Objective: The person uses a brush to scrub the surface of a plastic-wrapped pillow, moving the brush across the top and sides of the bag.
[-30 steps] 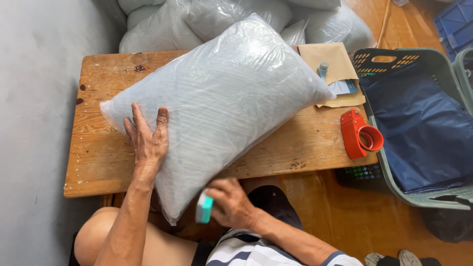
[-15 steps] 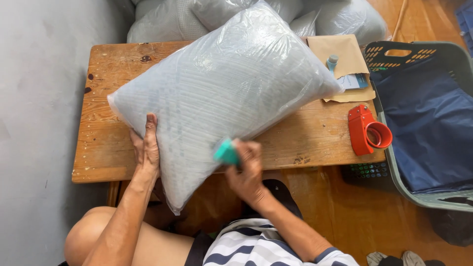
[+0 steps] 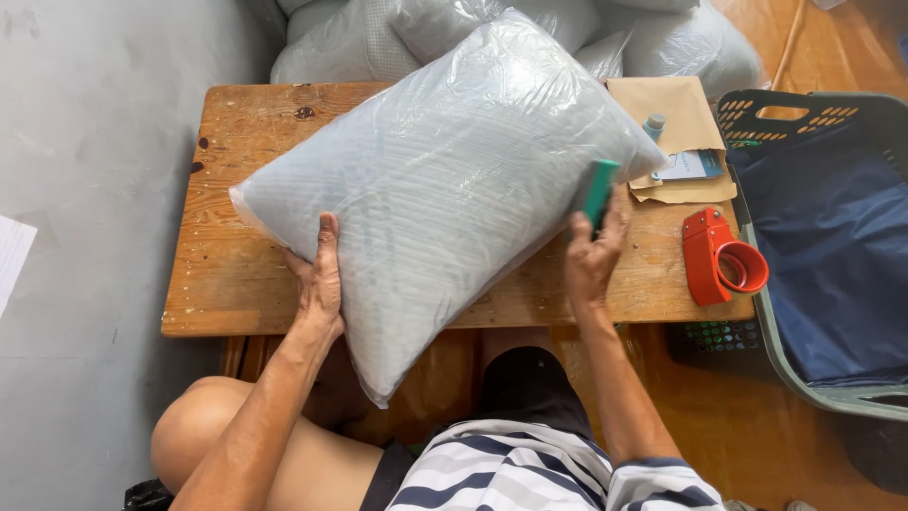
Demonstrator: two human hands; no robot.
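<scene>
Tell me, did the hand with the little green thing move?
Yes. The right hand with the green thing went from the table's near edge up along the pillow bag's right side, toward the red tape dispenser.

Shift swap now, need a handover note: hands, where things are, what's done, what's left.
Left hand: flat against the near-left edge of the bagged pillow, steadying it.
Right hand: gripping a small teal tool at the pillow's right edge.
The pillow lies diagonally on the wooden table, its near corner hanging over the front edge.
Red tape dispenser sits on the table to the right, untouched; brown envelopes behind it; grey bin with blue liner beside the table.
Done: pillow is inside its clear plastic wrap.
Left: cannot tell whether the wrap is sealed; no tape visible on it.
</scene>
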